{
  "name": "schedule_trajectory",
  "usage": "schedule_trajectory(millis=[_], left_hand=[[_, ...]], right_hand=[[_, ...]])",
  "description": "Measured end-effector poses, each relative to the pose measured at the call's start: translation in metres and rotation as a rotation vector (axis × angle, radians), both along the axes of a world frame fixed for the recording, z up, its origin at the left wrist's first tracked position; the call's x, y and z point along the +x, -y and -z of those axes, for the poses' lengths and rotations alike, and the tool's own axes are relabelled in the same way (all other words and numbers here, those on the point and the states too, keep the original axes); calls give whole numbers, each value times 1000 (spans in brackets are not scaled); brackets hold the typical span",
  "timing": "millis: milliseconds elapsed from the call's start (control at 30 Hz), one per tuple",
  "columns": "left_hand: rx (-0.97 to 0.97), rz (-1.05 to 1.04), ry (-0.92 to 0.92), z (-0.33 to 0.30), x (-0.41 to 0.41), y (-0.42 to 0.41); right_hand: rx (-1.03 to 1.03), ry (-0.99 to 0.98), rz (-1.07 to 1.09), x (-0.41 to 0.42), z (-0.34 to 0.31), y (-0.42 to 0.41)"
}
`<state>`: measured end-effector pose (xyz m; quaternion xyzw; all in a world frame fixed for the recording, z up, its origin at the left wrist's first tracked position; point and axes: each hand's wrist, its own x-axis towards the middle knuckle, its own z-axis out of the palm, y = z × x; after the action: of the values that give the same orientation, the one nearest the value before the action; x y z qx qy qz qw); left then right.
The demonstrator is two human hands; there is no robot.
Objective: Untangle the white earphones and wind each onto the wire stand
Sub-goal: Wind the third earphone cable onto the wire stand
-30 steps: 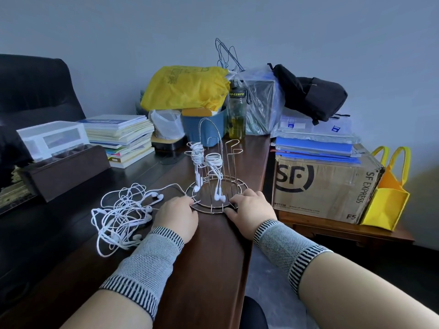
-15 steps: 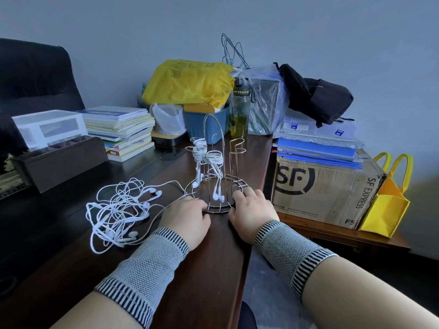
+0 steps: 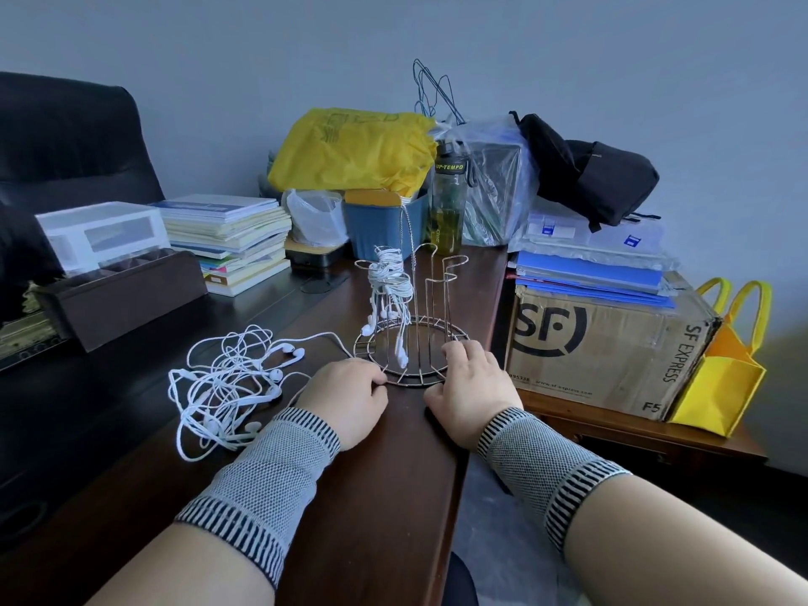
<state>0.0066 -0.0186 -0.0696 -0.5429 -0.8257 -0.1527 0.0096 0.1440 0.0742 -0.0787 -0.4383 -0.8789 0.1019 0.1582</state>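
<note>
Head view (only one): both hands are holding the wire stand (image 3: 411, 343) by its base ring. Vs 0.5 s ago the stand is turned a bit; the wound earphones (image 3: 389, 284) now sit to the left, w/ bare uprights facing the right side. Probably rotating it to bring a free prong round for the next pair.

Left hand (image 3: 347, 398) is resting knuckles-up at the ring's near-left edge, fingers curled onto the rim. Right hand (image 3: 470, 387) is laying fingers over the near-right rim, thumb on the desk (image 3: 384, 496); can't tell if it's truly gripping the wire.

Tangled earphones (image 3: 227, 387) are lying in a loose heap just left of the left hand, one cord running toward the stand base. Most of the job is ahead.

Materials: stand is thin shiny metal wire, round grid base, tall looped prongs. Cords are thin, white, rubbery, floppy, w/ smooth hard buds. Desk is dark glossy wood. Wrist bands (image 3: 266, 478) are knitted grey, striped edges.
</note>
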Motion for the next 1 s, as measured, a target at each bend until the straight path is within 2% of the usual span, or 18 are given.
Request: schedule_trajectory(millis=[100,300,467,600,733,800,1000], left_hand=[[-5,1,22,1,-1,0],[18,5,-2,2,7,2],[6,127,-33,4,22,-2],[-13,77,-9,2,12,-4],[-30,39,-3,-1,9,-3],[-39,18,-2,-1,10,-2],[-124,-10,-27,3,11,-2]], right_hand=[[-45,36,30,-1,1,-3],[18,124,22,-3,-1,-6],[78,150,-25,-3,0,-6],[160,61,-14,1,3,-4],[28,-78,21,3,7,-4],[-30,-73,6,2,7,-5],[52,-52,-66,1,8,-7]])
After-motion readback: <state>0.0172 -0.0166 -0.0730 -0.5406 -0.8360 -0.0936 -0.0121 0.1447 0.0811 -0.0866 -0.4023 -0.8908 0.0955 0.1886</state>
